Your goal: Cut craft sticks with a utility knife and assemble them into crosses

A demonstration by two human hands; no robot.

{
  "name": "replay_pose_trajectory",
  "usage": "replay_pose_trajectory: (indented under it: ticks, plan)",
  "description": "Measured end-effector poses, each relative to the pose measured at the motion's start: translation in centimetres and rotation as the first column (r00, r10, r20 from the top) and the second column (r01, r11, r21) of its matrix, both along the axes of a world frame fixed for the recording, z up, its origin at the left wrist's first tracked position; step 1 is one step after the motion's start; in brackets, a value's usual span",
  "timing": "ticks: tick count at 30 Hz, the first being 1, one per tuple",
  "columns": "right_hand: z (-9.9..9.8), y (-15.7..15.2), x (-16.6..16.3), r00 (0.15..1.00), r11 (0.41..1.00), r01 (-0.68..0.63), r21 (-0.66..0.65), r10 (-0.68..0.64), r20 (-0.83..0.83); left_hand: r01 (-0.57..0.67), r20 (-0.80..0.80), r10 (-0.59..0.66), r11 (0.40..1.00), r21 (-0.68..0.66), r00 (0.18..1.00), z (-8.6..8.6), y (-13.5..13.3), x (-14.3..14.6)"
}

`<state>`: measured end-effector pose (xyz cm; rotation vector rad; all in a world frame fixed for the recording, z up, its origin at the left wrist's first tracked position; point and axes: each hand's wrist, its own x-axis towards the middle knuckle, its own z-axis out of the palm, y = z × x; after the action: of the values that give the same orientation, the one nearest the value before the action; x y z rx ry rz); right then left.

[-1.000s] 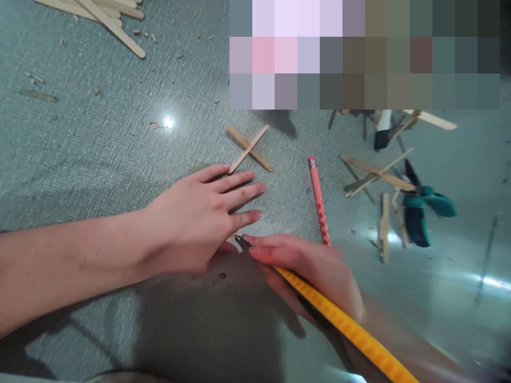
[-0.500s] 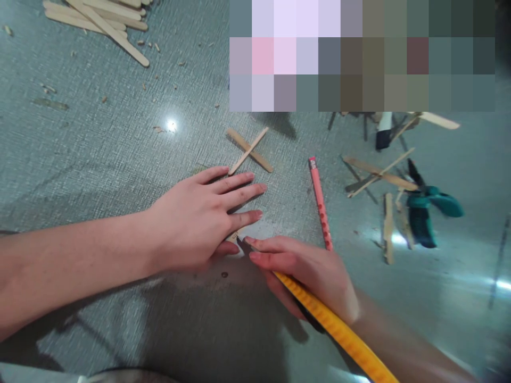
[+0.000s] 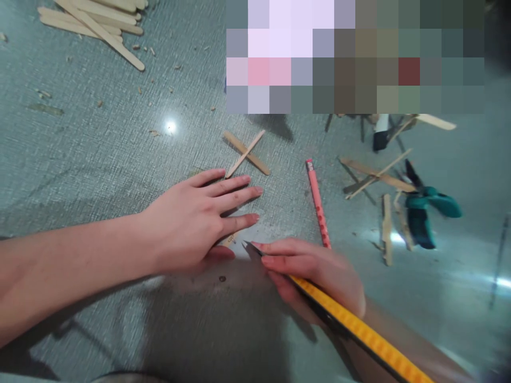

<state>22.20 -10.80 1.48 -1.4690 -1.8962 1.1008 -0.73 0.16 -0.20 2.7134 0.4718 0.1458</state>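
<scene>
- The left hand (image 3: 195,221) lies palm down on the grey textured worktop (image 3: 120,165), its fingers spread wide and pointing to about 2 or 3 o'clock.
- The small pale wooden strip (image 3: 230,239) shows between that hand's thumb and forefinger, with brownish marks on its surface; the rest of it is hidden under the hand.
- The right hand (image 3: 315,271), at about 4 o'clock from the left, has its fingers closed round the long yellow-and-black knife with a dark pointed blade (image 3: 343,316).
- The blade points to 10 o'clock, its tip at 3 o'clock from the wooden strip and just beside it; whether the tip touches the worktop, I cannot tell.
- The pink patterned pencil (image 3: 315,194) lies at 12 o'clock from the right hand, its eraser end farthest away and its lower end hidden by the hand.
- The two crossed wooden sticks (image 3: 247,153) lie at 1 o'clock from the left hand, one end just beside the little finger.
- The teal-handled hand tool with dark jaws (image 3: 433,201) lies at 2 o'clock from the right hand, near the rough split wooden pieces (image 3: 386,229).
- The loose pile of flat pale craft sticks (image 3: 99,24) is at 11 o'clock, well apart from both hands.
</scene>
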Motion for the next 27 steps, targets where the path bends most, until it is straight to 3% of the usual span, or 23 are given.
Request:
replay_pose_trajectory:
  ticks: [4,19,27]
  plan:
    - [-0.1,0.6,0.3,0.99,0.97,-0.107,0.218,0.124,-0.067,0.003,0.012,-0.003,1.0,0.001,1.0,0.0,0.0,-0.2]
    - [0.0,1.2,0.9,0.985,0.955,-0.15,0.256,0.166,-0.044,0.018,0.119,-0.028,0.997,0.081,0.992,-0.5,0.4,-0.4]
    - [0.0,0.7,0.6,0.999,0.928,-0.044,0.371,0.029,0.046,-0.009,0.33,-0.04,0.989,0.146,0.943,0.0,0.7,-0.6]
